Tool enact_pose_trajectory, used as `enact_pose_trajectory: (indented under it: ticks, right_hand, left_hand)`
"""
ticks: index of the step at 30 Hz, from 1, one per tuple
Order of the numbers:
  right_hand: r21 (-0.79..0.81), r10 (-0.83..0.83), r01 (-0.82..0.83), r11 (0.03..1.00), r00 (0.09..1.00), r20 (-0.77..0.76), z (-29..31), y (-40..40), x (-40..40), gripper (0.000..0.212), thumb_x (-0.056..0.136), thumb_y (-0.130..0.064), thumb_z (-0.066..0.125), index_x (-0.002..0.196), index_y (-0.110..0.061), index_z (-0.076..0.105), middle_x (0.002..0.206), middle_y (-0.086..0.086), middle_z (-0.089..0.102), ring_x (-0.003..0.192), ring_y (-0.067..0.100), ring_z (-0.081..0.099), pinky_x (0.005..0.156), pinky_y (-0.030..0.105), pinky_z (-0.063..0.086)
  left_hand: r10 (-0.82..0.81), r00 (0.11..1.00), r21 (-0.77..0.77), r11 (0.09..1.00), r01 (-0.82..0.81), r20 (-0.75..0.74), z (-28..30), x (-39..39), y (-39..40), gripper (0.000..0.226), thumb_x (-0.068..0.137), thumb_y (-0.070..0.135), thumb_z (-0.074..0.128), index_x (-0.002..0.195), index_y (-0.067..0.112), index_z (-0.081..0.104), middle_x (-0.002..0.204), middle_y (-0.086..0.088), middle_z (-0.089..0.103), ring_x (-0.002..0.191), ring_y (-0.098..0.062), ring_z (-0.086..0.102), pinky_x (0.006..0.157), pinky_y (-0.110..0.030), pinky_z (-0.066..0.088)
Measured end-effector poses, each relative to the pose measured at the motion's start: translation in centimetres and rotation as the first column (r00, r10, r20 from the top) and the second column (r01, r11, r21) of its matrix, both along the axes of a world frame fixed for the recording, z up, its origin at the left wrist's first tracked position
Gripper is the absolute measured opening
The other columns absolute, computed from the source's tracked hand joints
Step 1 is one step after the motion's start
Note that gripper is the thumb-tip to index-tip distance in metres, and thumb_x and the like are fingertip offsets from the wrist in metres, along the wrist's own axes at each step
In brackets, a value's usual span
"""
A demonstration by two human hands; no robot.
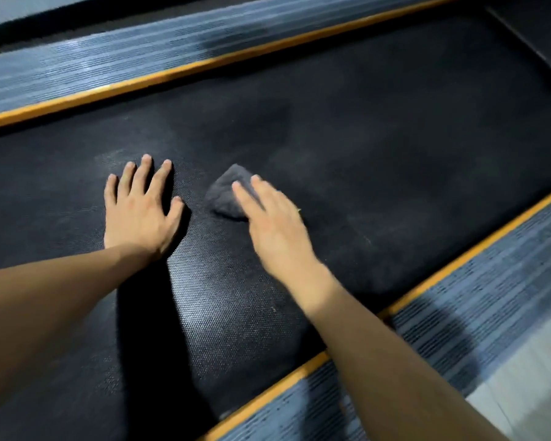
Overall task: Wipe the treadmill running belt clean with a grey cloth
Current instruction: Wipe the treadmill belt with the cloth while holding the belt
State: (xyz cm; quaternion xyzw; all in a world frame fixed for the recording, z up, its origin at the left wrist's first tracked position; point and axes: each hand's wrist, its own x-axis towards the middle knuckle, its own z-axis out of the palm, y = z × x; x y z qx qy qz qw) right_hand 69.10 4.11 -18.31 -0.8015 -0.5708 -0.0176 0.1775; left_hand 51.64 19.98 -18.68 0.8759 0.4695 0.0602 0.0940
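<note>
Grey cloth [228, 195] lies bunched on the running belt [379, 148], pressed flat under the right hand [274, 218], fingers extended rather than clenched. At nine o'clock from it, the left hand [140, 208] rests splayed and empty on the belt. Dusty belt stretches toward two o'clock between the orange-edged side rails [172, 74], nearer the right hand.

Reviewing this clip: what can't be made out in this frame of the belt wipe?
- Grey cloth: head view, its near part hidden under the right hand, so its size and fold are unclear.
- Right hand's fingers: motion-blurred, so their grip is unclear.
- Running belt: both ends cut off by the frame edges.
- Belt dirt: too dim to judge.
</note>
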Motion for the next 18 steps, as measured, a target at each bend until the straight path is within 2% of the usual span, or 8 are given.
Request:
enact_pose_trajectory:
  ticks: [3, 6, 7, 9, 12, 14, 16, 18]
  right_hand:
    - [-0.008, -0.268, 0.268, 0.963, 0.963, -0.007, -0.1, -1.2, 7.3, 0.060, 0.084, -0.004, 0.051, 0.144, -0.011, 0.046, 0.147, 0.027, 0.043, 0.131, 0.043, 0.046, 0.108, 0.050, 0.040]
    - [-0.032, -0.426, 0.425, 0.905, 0.903, -0.062, 0.1, -1.3, 7.8, 0.060, 0.088, -0.005, 0.051, 0.147, -0.010, 0.042, 0.150, 0.027, 0.037, 0.134, 0.044, 0.041, 0.111, 0.050, 0.035]
    - [0.011, -0.413, 0.413, 0.910, 0.910, -0.045, 0.1, -0.9, 6.2, 0.060, 0.085, -0.005, 0.050, 0.145, -0.009, 0.045, 0.148, 0.028, 0.040, 0.131, 0.044, 0.045, 0.109, 0.050, 0.037]
    - [0.049, -0.286, 0.287, 0.957, 0.958, -0.017, -0.2, -0.8, 1.2, 0.061, 0.082, -0.008, 0.048, 0.143, -0.010, 0.047, 0.146, 0.027, 0.044, 0.130, 0.042, 0.047, 0.108, 0.049, 0.038]
    - [-0.044, -0.050, 0.047, 0.998, 0.995, -0.087, 0.3, -2.0, -5.4, 0.069, 0.085, -0.005, 0.052, 0.150, -0.018, 0.034, 0.157, 0.018, 0.030, 0.143, 0.033, 0.031, 0.117, 0.045, 0.024]
    - [-0.063, 0.030, -0.034, 0.997, 0.998, -0.056, 0.5, -3.2, -4.6, 0.069, 0.088, -0.004, 0.051, 0.152, -0.021, 0.031, 0.159, 0.014, 0.027, 0.144, 0.031, 0.029, 0.118, 0.043, 0.022]
    - [-0.060, -0.047, 0.049, 0.997, 0.998, 0.031, 0.6, -4.6, -0.4, 0.063, 0.087, -0.008, 0.040, 0.149, -0.018, 0.038, 0.154, 0.018, 0.036, 0.137, 0.035, 0.040, 0.113, 0.046, 0.031]
    - [-0.040, -0.253, 0.255, 0.966, 0.967, 0.035, 0.3, -6.8, 5.4, 0.061, 0.085, -0.011, 0.038, 0.147, -0.013, 0.042, 0.149, 0.025, 0.041, 0.130, 0.042, 0.046, 0.108, 0.049, 0.038]
  left_hand:
    - [0.006, 1.000, 0.003, 1.000, -0.006, 0.004, -0.1, 0.2, 0.0, 0.067, 0.095, 0.053, 0.029, 0.158, 0.030, 0.026, 0.169, -0.007, 0.021, 0.157, -0.029, 0.012, 0.127, -0.052, 0.004]
    - [0.013, 1.000, -0.008, 1.000, -0.013, 0.001, -0.3, 0.2, 0.0, 0.065, 0.096, 0.051, 0.031, 0.158, 0.030, 0.025, 0.169, -0.007, 0.019, 0.157, -0.028, 0.010, 0.127, -0.051, 0.003]
    - [0.015, 1.000, -0.012, 1.000, -0.015, -0.001, -0.2, 0.2, 0.0, 0.065, 0.097, 0.051, 0.032, 0.158, 0.030, 0.025, 0.170, -0.007, 0.019, 0.157, -0.028, 0.010, 0.127, -0.051, 0.002]
    - [0.017, 1.000, -0.022, 1.000, -0.018, -0.007, -0.1, 0.3, -0.2, 0.064, 0.097, 0.050, 0.032, 0.158, 0.031, 0.024, 0.170, -0.006, 0.018, 0.157, -0.028, 0.009, 0.128, -0.051, 0.002]
    - [0.021, 1.000, -0.023, 0.999, -0.021, -0.008, 0.1, 0.1, -0.2, 0.063, 0.098, 0.050, 0.033, 0.158, 0.032, 0.025, 0.170, -0.006, 0.018, 0.157, -0.027, 0.010, 0.128, -0.050, 0.002]
    - [0.016, 1.000, -0.027, 1.000, -0.016, -0.006, 0.2, 0.1, -0.2, 0.063, 0.098, 0.049, 0.033, 0.158, 0.033, 0.025, 0.170, -0.006, 0.018, 0.157, -0.027, 0.010, 0.128, -0.050, 0.002]
    - [0.013, 1.000, -0.030, 0.999, -0.014, -0.010, 0.3, 0.2, 0.0, 0.063, 0.097, 0.050, 0.032, 0.158, 0.033, 0.025, 0.170, -0.006, 0.019, 0.157, -0.027, 0.011, 0.128, -0.049, 0.002]
    - [0.017, 1.000, -0.027, 0.999, -0.018, -0.012, 0.2, 0.1, -0.1, 0.064, 0.096, 0.050, 0.032, 0.157, 0.033, 0.027, 0.169, -0.006, 0.020, 0.157, -0.027, 0.012, 0.128, -0.049, 0.002]
